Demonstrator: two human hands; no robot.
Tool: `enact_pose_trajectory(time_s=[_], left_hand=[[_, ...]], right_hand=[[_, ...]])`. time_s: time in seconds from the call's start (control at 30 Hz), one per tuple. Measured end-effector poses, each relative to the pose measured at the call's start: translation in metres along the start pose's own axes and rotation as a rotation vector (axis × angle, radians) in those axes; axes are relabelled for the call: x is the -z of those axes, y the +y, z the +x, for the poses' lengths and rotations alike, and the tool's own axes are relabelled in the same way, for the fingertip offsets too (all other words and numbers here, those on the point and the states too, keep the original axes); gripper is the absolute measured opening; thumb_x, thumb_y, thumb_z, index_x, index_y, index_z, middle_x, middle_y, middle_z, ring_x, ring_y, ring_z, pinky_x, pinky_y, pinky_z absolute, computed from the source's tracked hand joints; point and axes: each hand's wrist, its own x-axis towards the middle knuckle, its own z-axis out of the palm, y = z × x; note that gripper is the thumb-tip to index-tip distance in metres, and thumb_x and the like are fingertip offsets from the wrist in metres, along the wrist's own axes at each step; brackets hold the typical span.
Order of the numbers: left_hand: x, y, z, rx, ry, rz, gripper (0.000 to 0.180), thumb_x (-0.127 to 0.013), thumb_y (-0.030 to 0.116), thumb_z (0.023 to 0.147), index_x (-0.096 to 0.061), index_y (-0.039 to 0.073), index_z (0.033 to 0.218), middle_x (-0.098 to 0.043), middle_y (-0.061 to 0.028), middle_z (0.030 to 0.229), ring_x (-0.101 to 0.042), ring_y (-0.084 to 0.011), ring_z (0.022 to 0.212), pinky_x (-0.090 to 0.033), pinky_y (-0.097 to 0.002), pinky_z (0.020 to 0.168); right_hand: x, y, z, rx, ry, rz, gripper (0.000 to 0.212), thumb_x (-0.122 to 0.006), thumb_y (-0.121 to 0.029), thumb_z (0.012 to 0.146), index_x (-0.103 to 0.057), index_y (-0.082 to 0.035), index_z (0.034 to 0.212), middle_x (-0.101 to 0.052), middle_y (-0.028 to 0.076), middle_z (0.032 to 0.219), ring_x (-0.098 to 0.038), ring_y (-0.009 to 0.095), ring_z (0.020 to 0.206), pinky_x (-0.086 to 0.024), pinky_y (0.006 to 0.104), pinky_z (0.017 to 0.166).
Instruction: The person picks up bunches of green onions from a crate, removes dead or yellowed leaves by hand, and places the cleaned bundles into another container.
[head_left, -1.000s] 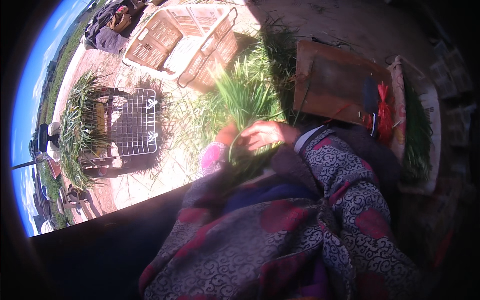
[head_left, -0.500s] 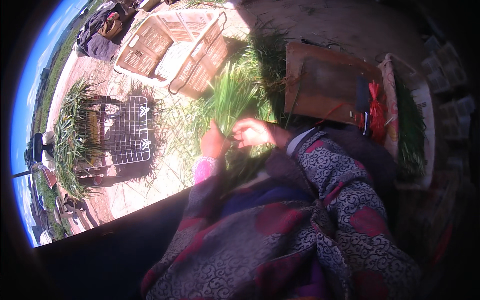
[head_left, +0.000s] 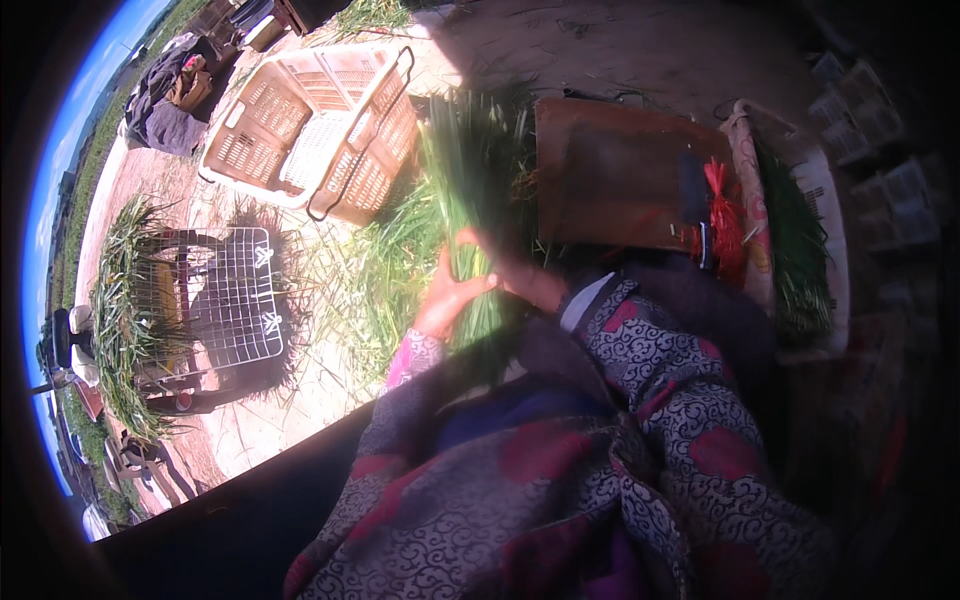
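A bunch of chives [head_left: 462, 180], long thin green leaves blurred at their tops, stands upright in front of my body. My left hand [head_left: 448, 300] is wrapped round its left side, with the thumb across the front of the stems. From the right, my right hand [head_left: 522, 280] closes on the same bunch; its fingers are partly hidden by shadow and leaves. Lower stems hang below both hands toward my lap. Loose green leaves [head_left: 385, 255] lie heaped on the ground beyond and left of the bunch.
A pale plastic crate [head_left: 370, 185] stands ahead, left of the leaves. At far left, greens lie over a white wire rack [head_left: 235, 300]. To the right are a brown board [head_left: 610, 180], red ties [head_left: 725, 215] and a pale crate [head_left: 835, 270] with green leaves.
The bunch has come lower and closer to me, its stems now showing below my hands. My right hand has shifted from its front to its right side. The view has turned slightly.
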Motion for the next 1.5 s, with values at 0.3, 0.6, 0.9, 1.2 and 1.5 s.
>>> enact_pose_trajectory(time_s=[0.3, 0.6, 0.9, 1.2, 1.5], left_hand=[[-0.058, -0.066, 0.117, 0.789, -0.653, -0.368, 0.016, -0.061, 0.008, 0.092, -0.061, 0.000, 0.106, -0.068, -0.0110, 0.091, -0.068, -0.0195, 0.082, -0.057, -0.0307, 0.071], [-0.002, -0.063, 0.063, 0.468, -0.516, -0.881, 0.021, -0.059, 0.016, 0.096, -0.059, 0.000, 0.110, -0.067, -0.0125, 0.102, -0.067, -0.0238, 0.089, -0.056, -0.0400, 0.082], [0.027, 0.010, -0.008, 0.329, -0.202, -0.590, 0.023, -0.069, -0.002, 0.075, -0.066, -0.009, 0.097, -0.069, -0.0136, 0.080, -0.066, -0.0197, 0.062, -0.056, -0.0277, 0.059], [0.092, 0.014, -0.038, 0.164, 0.014, -0.476, 0.030, -0.061, -0.009, 0.074, -0.060, -0.007, 0.104, -0.066, -0.0161, 0.088, -0.067, -0.0294, 0.077, -0.058, -0.0417, 0.071], [0.103, -0.003, -0.053, 0.063, 0.002, -0.254, 0.044, -0.070, -0.005, 0.074, -0.054, -0.002, 0.115, -0.063, -0.0152, 0.089, -0.059, -0.0208, 0.060, -0.052, -0.0330, 0.055]], right_hand=[[0.100, 0.060, -0.089, -0.301, 0.312, -0.386, 0.050, -0.066, 0.001, 0.078, -0.057, -0.013, 0.125, -0.057, 0.012, 0.123, -0.055, 0.021, 0.112, -0.047, 0.0330, 0.093], [0.038, -0.003, -0.019, -0.951, 0.274, 0.484, 0.049, -0.070, -0.041, 0.084, -0.062, 0.000, 0.109, -0.065, 0.011, 0.093, -0.063, 0.025, 0.082, -0.050, 0.0383, 0.074], [0.037, -0.063, 0.035, -0.689, -0.497, -0.051, 0.051, -0.066, -0.045, 0.089, -0.066, 0.003, 0.105, -0.068, 0.016, 0.101, -0.065, 0.016, 0.088, -0.052, 0.0302, 0.067], [0.100, -0.121, 0.113, -0.534, -0.160, 0.330, 0.039, -0.071, -0.035, 0.089, -0.066, -0.002, 0.108, -0.070, 0.009, 0.098, -0.065, 0.014, 0.074, -0.053, 0.0271, 0.066], [0.012, -0.083, 0.147, -0.516, -0.026, 0.151, 0.043, -0.071, -0.029, 0.086, -0.060, 0.007, 0.106, -0.064, 0.009, 0.077, -0.058, 0.012, 0.058, -0.042, 0.0246, 0.046]])
